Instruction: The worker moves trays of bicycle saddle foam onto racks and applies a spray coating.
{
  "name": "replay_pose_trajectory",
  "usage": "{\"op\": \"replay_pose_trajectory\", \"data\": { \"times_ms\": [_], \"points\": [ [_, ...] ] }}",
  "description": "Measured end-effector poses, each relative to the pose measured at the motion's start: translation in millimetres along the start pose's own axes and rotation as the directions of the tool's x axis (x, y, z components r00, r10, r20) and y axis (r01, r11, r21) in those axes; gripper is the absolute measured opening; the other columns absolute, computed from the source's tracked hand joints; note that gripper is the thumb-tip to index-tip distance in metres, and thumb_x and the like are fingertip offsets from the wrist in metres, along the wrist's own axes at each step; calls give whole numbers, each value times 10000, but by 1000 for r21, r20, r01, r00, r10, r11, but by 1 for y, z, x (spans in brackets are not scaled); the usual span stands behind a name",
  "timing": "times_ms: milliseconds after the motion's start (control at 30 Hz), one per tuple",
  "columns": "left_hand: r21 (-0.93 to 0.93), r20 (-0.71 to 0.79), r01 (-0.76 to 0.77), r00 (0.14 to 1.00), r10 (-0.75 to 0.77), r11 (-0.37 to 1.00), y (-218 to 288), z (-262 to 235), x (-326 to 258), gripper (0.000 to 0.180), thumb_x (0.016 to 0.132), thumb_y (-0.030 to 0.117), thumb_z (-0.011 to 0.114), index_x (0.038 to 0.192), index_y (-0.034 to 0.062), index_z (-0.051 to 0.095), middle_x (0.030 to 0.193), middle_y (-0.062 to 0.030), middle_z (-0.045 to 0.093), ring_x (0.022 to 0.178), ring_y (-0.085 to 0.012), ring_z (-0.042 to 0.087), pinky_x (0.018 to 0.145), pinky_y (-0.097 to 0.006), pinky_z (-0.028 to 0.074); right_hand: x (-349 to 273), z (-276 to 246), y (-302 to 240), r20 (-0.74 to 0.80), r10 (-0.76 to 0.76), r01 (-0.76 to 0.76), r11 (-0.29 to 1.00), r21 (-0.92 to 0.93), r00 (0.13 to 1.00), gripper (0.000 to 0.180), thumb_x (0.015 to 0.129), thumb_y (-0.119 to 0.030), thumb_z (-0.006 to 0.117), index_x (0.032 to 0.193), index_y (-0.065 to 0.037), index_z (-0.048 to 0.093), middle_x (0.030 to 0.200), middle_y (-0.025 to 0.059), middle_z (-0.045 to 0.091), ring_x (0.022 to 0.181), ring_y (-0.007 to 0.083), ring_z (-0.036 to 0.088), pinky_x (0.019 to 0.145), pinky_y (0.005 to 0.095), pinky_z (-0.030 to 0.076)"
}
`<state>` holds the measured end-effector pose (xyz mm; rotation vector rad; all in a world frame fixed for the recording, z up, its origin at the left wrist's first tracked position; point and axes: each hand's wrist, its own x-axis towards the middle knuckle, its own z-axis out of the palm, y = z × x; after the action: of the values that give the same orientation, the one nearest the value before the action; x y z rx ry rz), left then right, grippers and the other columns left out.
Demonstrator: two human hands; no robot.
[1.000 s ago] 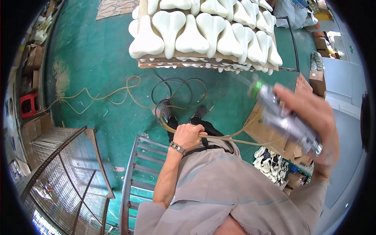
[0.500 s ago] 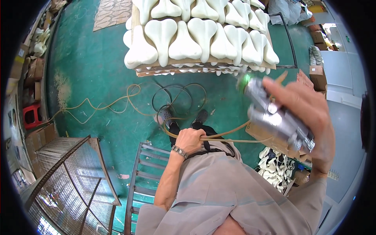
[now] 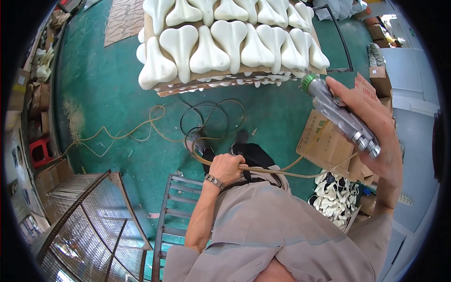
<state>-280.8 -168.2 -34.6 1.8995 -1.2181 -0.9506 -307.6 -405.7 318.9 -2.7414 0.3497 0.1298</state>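
My right hand (image 3: 373,117) is wrapped round a silver spray gun (image 3: 339,112) with a green ring near its nozzle. The gun is raised at the right, its nozzle pointing toward the near right corner of a stack of white bicycle saddle-shaped foam pieces (image 3: 209,52). They lie in rows, wide and narrow ends alternating, on a brown board (image 3: 162,90), with more layers beneath. Low in front of my waist, my left hand (image 3: 226,168) grips yellowish hoses (image 3: 268,170), a watch on its wrist. Where the hoses join the gun is hard to make out.
Loops of hose (image 3: 206,120) lie on the green floor round my feet. A slatted metal rack (image 3: 181,199) and a wire mesh rack (image 3: 89,221) stand at the left. To the right are a cardboard box (image 3: 324,141) and a heap of white and black pieces (image 3: 334,197).
The stack has shifted left in the picture as the view moved. My right hand and the spray gun moved slightly right and blur less. My left hand keeps its hold on the hoses.
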Motion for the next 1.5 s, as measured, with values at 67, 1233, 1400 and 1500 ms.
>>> {"op": "replay_pose_trajectory", "data": {
  "times_ms": [67, 1233, 1400, 1500],
  "points": [
    [-9, 20, 12, 1000, -11, 1000, 4, 5, 5, 159, 908, 262, 712, 882, 113, 759, 722, -161, 708, 721, -379, 689, 658, -503, 520, -5, -7, 11, 62, -56, 54, 998, 36, 997, 750, 747, -165, 731, 1450, 49, 581, 1039, 169, 691, 924, 305, 675, 852, 357, 518],
    [-37, -14, 31, 999, -32, 999, 219, 171, 176, 546, 752, 530, 841, 1094, 113, 752, 808, -146, 746, 799, -351, 722, 695, -460, 558, -119, -91, 290, 197, -349, 307, 927, 215, 916, 714, 831, -403, 674, 1408, 16, 637, 971, 154, 707, 852, 287, 685, 775, 358, 495],
    [-115, -70, -91, 994, 83, 989, 225, 171, 164, 446, 917, 473, 738, 1125, 78, 744, 853, -151, 759, 761, -349, 723, 661, -445, 555, -105, -79, 267, 15, -237, 233, 963, 138, 971, 677, 772, -193, 643, 1435, -53, 638, 1013, 144, 706, 934, 325, 684, 882, 363, 506],
    [-145, -448, -254, 878, 166, 956, 237, 162, 164, 287, 963, 317, 723, 1148, 100, 749, 836, -143, 752, 684, -319, 714, 565, -396, 540, -114, -79, 257, -29, -206, 207, 977, 48, 978, 707, 767, -169, 627, 1461, -31, 607, 1065, 171, 693, 1021, 345, 682, 961, 386, 500]
  ]
}}
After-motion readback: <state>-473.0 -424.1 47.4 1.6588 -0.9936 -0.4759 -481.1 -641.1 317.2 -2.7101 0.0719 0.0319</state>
